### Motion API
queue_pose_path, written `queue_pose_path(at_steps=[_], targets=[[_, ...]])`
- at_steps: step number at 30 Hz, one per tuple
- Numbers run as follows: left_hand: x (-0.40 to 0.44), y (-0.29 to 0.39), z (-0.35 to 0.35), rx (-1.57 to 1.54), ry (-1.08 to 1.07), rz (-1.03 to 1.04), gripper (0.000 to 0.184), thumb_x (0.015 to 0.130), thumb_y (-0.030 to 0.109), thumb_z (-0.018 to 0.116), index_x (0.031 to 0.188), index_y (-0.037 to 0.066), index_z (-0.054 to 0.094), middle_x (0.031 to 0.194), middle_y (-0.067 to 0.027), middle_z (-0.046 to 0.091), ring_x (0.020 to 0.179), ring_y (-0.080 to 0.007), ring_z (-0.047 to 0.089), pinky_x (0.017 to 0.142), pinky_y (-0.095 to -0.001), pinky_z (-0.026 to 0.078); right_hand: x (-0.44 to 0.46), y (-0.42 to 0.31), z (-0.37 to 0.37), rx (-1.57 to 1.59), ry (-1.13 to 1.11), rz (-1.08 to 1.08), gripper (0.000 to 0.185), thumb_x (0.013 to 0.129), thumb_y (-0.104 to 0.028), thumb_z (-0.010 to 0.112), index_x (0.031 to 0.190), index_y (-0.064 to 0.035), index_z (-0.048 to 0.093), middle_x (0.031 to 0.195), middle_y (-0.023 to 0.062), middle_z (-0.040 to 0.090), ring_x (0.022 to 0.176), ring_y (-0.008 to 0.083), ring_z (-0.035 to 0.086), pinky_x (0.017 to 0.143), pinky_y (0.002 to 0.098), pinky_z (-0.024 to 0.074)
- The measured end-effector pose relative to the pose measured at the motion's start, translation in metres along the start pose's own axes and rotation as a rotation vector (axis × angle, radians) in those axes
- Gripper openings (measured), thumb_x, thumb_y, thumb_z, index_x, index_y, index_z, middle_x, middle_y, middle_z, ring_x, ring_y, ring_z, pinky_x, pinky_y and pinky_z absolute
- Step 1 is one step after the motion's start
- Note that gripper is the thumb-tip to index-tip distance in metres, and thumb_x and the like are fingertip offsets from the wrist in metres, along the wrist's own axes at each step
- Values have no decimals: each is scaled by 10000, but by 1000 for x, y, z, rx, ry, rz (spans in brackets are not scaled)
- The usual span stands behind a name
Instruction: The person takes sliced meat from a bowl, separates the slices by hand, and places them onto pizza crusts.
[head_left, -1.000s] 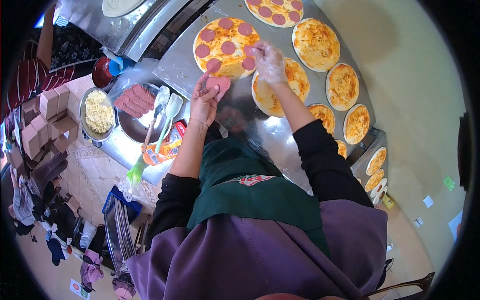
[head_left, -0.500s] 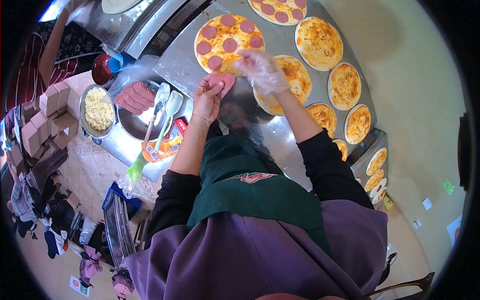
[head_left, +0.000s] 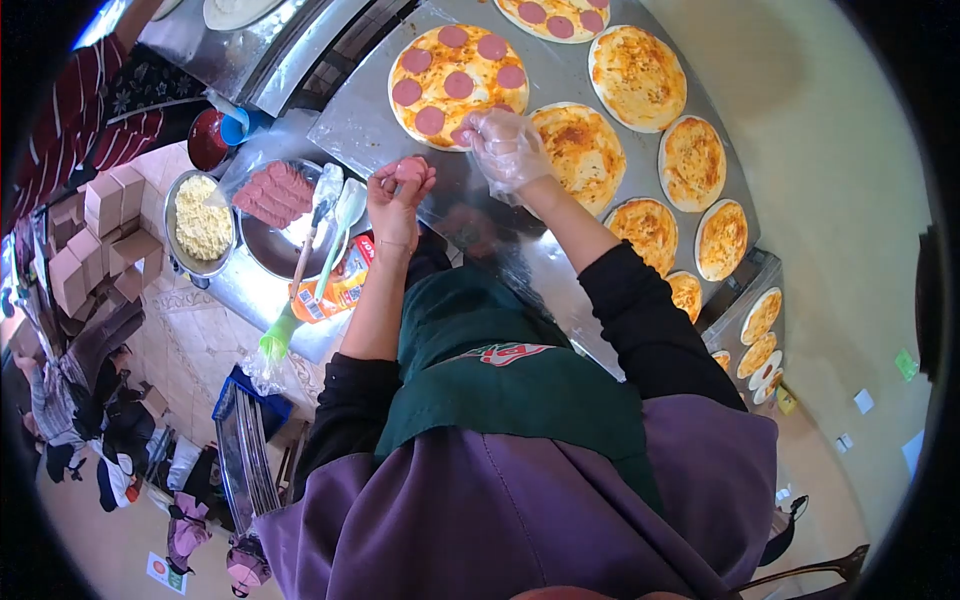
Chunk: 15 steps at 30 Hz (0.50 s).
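Observation:
My left hand (head_left: pixel 398 200) is closed around a few round pink sausage slices (head_left: pixel 411 170), held just in front of the worktop's lower edge. Over the lower right rim of a pizza (head_left: pixel 440 58) is my right hand (head_left: pixel 510 150), in a clear plastic glove. Its fingers are pinched at a sausage slice (head_left: pixel 462 134) by the pizza's edge, and the fingertips are partly hidden. Pink slices are spread over that pizza's browned, sauced top. Right beside the gloved hand lies a pizza base (head_left: pixel 585 155) with sauce and no slices.
More sauced bases (head_left: pixel 638 80) line the metal worktop (head_left: pixel 350 125) to the right. At left are a bowl of grated cheese (head_left: pixel 203 220), a stack of sausage slices (head_left: pixel 274 194) over a metal bowl, spatulas (head_left: pixel 350 205) and an orange packet (head_left: pixel 340 290). A person's striped sleeve (head_left: pixel 70 110) shows upper left.
My right hand has come down and left to the pizza's lower rim, with a slice at its fingertips. The left hand has shifted slightly left, and fewer slices show in it.

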<state>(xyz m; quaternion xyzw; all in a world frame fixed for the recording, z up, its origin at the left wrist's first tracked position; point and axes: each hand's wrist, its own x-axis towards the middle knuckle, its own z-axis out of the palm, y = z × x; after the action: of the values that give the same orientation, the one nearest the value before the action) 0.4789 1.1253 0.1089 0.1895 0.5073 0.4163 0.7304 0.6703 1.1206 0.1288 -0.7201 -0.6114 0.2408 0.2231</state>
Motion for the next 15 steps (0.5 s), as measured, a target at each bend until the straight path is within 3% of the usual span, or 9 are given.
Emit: queue_pose_path(at_steps=[2, 4, 8, 10, 11, 13, 15], targets=[[-2, 4, -5, 82, -31, 48, 356, 839, -70, 562, 1173, -48, 440, 1111, -183, 549, 892, -312, 649, 788, -349, 564, 5, 3, 2, -104, -23, -23, 148, 825, -194, 623, 916, -79, 642, 844, 145, 641, 809, 320, 620, 737, 419, 486], [-4, 7, -6, 102, -61, 74, 331, 845, -65, 563, 1159, -46, 459, 1092, -182, 564, 879, -289, 652, 779, -339, 564, 3, 6, 5, -228, 249, -154, 197, 823, -228, 631, 959, -85, 635, 870, 143, 630, 820, 342, 610, 762, 429, 483], [-11, 13, 1, 226, -145, 110, 329, 864, -23, 591, 1174, -35, 482, 1037, -164, 614, 891, -239, 648, 793, -331, 549, -2, 2, -6, -149, 184, -26, 247, 812, -203, 629, 1014, -61, 634, 906, 155, 622, 825, 318, 626, 730, 403, 499], [-13, 13, 8, 231, -167, 112, 298, 870, -34, 573, 1156, -36, 490, 1020, -165, 624, 867, -221, 652, 769, -309, 551, -10, 1, -8, 191, 291, -53, 240, 798, -158, 656, 1009, -46, 627, 892, 164, 626, 816, 318, 623, 729, 392, 499], [-15, 13, 12, 239, -191, 115, 268, 877, -46, 555, 1138, -37, 498, 1003, -166, 634, 843, -203, 655, 745, -287, 553, -16, -1, -9, 187, 293, -52, 240, 798, -158, 656, 1009, -46, 627, 892, 164, 626, 816, 318, 623, 729, 392, 499], [-16, 9, 19, 249, -218, 115, 262, 881, -45, 551, 1137, -36, 497, 1009, -166, 634, 847, -201, 653, 748, -290, 552, -30, -15, -16, 523, 264, -56, 203, 787, -110, 666, 971, -30, 632, 896, 178, 629, 814, 335, 615, 741, 399, 495], [-17, 4, 25, 262, -249, 115, 256, 884, -45, 546, 1135, -34, 497, 1015, -167, 635, 851, -200, 652, 752, -292, 551, -43, -23, -19, 462, 265, -81, 194, 787, -106, 662, 963, -28, 634, 892, 179, 630, 810, 340, 613, 736, 399, 498]])
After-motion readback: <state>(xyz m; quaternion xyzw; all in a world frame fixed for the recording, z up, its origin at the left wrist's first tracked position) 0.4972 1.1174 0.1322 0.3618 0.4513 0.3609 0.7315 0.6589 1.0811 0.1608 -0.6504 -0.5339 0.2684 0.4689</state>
